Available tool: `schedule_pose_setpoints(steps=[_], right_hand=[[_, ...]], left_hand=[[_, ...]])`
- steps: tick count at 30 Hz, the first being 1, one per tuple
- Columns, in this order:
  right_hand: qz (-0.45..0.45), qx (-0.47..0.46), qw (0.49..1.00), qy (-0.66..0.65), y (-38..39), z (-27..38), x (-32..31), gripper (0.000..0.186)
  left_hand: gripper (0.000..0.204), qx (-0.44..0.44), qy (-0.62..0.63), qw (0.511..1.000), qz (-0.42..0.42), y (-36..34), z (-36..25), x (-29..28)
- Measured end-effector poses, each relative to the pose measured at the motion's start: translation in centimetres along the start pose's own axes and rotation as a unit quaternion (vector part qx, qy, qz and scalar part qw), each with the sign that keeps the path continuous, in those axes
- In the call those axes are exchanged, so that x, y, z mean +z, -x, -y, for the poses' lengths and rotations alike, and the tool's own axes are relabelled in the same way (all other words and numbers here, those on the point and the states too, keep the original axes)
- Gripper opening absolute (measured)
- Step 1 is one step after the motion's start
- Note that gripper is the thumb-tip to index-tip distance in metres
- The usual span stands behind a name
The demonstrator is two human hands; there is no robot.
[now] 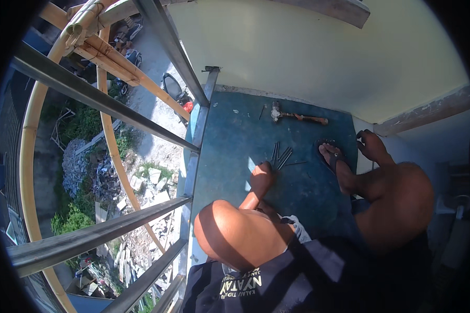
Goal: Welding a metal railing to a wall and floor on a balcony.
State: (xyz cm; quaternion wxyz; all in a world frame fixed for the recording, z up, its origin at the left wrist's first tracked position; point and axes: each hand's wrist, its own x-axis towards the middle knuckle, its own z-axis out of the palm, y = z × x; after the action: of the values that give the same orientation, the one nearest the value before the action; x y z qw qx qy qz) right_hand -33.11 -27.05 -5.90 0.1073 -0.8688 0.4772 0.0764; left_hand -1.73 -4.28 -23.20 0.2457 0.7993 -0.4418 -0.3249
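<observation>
My left hand (262, 177) is down on the blue-green board (229, 125), its fingers curled closed. What they hold, if anything, is hidden. Just beyond and to its right lie several thin dark metal rods (282, 156), fanned out loosely, like long nails or bolts. At the right edge of the board, by the wall, is my right hand (375, 147). Its fingers are bent together, and I cannot make out anything in them. A hammer (300, 116) with a worn handle rests on its side farther back, with a thin nail (261, 111) left of its head.
My sandalled foot (334, 159) stands on the board's right side. Metal railing bars (167, 211) run along the left edge. Past them are bamboo poles (112, 141) and a drop to rubble (154, 177) below. A pale wall (297, 52) closes the far side.
</observation>
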Motion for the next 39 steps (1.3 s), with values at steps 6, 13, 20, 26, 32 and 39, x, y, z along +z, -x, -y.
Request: schedule_pose_setpoints(steps=[6,13,20,26,32,39], right_hand=[[0.024,0.012,0.999,-0.03,-0.4,-3.9,3.3,0.027],[-0.065,0.149,0.966,-0.202,10.7,-11.7,10.8,0.03],[-0.065,0.33,0.914,-0.228,19.4,-12.0,12.1,0.027],[-0.199,0.4,0.85,-0.279,23.2,-18.5,11.1,0.018],[-0.305,0.585,0.723,-0.206,33.4,-29.1,6.1,0.021],[-0.037,0.46,0.876,-0.139,31.8,-28.9,9.6,0.023]], left_hand=[[0.034,-0.027,-0.031,0.999,-0.013,-0.6,1.3,1.7],[0.022,0.065,0.126,0.984,0.104,-1.3,0.9,0.6],[0.018,0.002,0.035,0.949,0.315,-5.1,-3.3,-6.2],[0.026,-0.064,-0.167,0.886,0.427,-10.7,-12.8,-10.5],[0.037,-0.11,-0.481,0.785,0.375,-13.7,-23.7,-10.7],[0.034,0.231,-0.371,0.794,0.422,-14.8,-30.8,-0.2]])
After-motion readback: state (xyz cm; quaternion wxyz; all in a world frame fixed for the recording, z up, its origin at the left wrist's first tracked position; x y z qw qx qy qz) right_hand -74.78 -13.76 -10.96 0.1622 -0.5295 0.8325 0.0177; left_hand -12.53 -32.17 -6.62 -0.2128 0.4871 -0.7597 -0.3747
